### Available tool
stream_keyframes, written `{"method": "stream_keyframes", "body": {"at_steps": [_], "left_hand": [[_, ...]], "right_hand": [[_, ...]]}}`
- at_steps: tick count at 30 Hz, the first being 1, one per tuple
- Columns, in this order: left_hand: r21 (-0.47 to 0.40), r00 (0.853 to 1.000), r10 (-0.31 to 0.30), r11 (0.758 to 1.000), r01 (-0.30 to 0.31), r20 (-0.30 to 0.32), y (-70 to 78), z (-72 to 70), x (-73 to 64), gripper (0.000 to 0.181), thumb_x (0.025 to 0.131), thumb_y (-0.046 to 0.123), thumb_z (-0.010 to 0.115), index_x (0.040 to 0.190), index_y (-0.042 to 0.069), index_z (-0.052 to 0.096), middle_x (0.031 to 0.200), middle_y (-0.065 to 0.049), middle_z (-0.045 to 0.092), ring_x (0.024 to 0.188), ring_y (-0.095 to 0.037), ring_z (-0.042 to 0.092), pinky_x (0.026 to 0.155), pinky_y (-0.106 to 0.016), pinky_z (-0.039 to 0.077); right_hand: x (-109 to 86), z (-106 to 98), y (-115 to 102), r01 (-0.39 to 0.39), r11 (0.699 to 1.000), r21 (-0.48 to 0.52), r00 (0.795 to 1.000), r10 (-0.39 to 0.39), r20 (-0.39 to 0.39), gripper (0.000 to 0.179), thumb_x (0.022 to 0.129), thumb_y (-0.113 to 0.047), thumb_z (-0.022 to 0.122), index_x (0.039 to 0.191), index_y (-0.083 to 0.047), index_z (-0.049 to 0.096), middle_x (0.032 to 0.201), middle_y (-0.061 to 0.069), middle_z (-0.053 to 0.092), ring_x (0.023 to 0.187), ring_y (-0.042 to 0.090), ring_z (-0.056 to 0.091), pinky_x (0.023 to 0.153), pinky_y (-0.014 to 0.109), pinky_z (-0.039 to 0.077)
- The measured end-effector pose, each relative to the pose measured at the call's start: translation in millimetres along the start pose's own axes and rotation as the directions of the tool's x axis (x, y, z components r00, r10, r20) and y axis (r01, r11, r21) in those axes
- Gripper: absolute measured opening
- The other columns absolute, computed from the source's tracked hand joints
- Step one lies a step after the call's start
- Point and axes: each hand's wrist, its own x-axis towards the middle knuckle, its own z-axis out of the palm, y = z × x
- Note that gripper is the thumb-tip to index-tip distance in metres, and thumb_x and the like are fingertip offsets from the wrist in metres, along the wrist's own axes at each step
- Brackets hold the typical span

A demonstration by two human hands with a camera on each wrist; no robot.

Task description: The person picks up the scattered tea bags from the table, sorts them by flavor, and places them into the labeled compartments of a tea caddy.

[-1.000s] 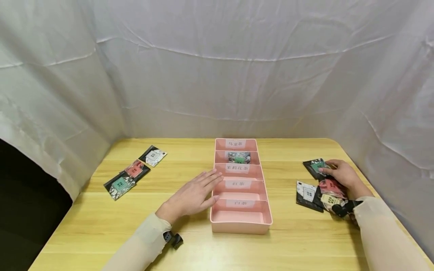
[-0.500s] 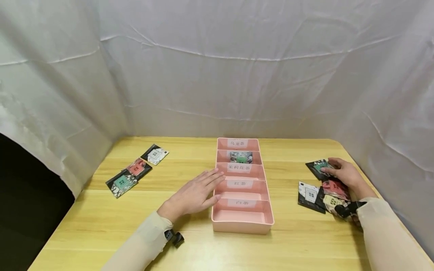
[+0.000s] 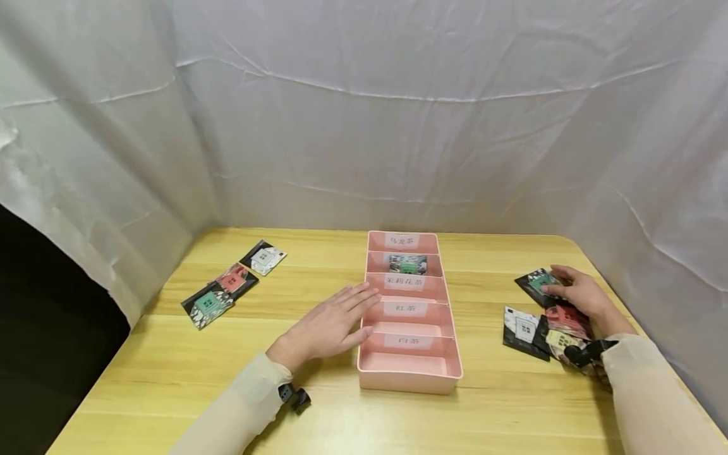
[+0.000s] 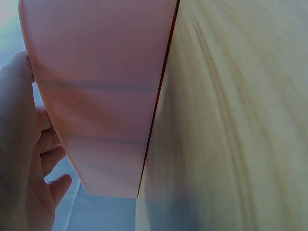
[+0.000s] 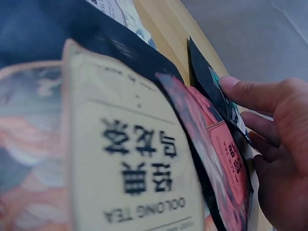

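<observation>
My left hand (image 3: pixel 327 325) rests with straight fingers on the left rim of a pink divided tray (image 3: pixel 407 382); the left wrist view has its fingers along the tray's upper edge. On the right, my right hand (image 3: pixel 586 300) pinches a black tea sachet with a green label (image 3: pixel 533 285), thumb on its face and fingers at its edge. Near that hand lie a red-labelled black tea sachet (image 5: pixel 226 154), a cream-labelled oolong tea sachet (image 5: pixel 139 159) and a white-labelled sachet (image 3: pixel 521 328), partly overlapping. The forearm hides part of this pile.
One green-labelled sachet (image 3: pixel 408 265) is in the tray's second compartment from the back. Paper labels mark the compartments. Left of the tray lie white-labelled (image 3: pixel 266 257), red-labelled (image 3: pixel 234 280) and green-labelled (image 3: pixel 208 306) sachets. A pale curtain (image 3: pixel 398 158) closes off the table's back and sides.
The head view has shifted slightly, so everything appears a little further right. Both hands keep nearly the same places, the left at the tray and the right at the green-labelled tea sachet.
</observation>
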Motion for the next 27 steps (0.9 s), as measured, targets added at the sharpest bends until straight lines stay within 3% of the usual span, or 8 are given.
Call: {"method": "stream_keyframes", "body": {"at_steps": [7,13,20,27], "left_hand": [[-0.012,1.0,-0.001,1.0,0.001,-0.003,-0.5,0.4,0.5,0.064,0.102,0.044,0.037,0.155,0.008,0.028,0.159,-0.01,0.027,0.148,-0.022,0.015,0.12,-0.039,0.014],[-0.005,1.0,0.0,1.0,0.0,-0.011,-0.8,1.1,0.9,0.064,0.103,0.045,0.035,0.155,0.008,0.028,0.159,-0.01,0.028,0.148,-0.022,0.016,0.12,-0.038,0.014],[0.002,1.0,-0.004,1.0,0.004,-0.004,-0.8,1.1,0.4,0.065,0.103,0.047,0.032,0.155,0.009,0.027,0.159,-0.01,0.027,0.148,-0.022,0.014,0.12,-0.037,0.013],[0.008,1.0,-0.006,1.0,0.005,0.009,-0.6,0.2,0.2,0.065,0.103,0.047,0.032,0.155,0.009,0.027,0.16,-0.01,0.026,0.148,-0.022,0.013,0.12,-0.037,0.012]], "right_hand": [[0.7,1,-3,0.054,0.998,0.019,0.998,-0.055,0.036,0.081,0.095,-0.022,0.066,0.15,0.011,0.017,0.146,0.042,0.025,0.131,0.059,0.027,0.1,0.067,0.032],[0.4,3,-5,0.053,0.999,-0.001,0.998,-0.053,-0.018,0.083,0.093,-0.022,0.068,0.151,0.01,0.018,0.139,0.042,0.033,0.125,0.057,0.035,0.093,0.063,0.039],[2.4,7,-10,0.032,0.999,-0.018,0.993,-0.034,-0.112,0.088,0.089,-0.026,0.073,0.153,0.003,0.019,0.139,0.037,0.035,0.126,0.055,0.034,0.095,0.068,0.036],[1.8,10,-12,0.035,0.998,-0.046,0.986,-0.042,-0.163,0.084,0.089,-0.031,0.073,0.152,0.001,0.027,0.141,0.035,0.037,0.124,0.052,0.037,0.091,0.063,0.039]]}}
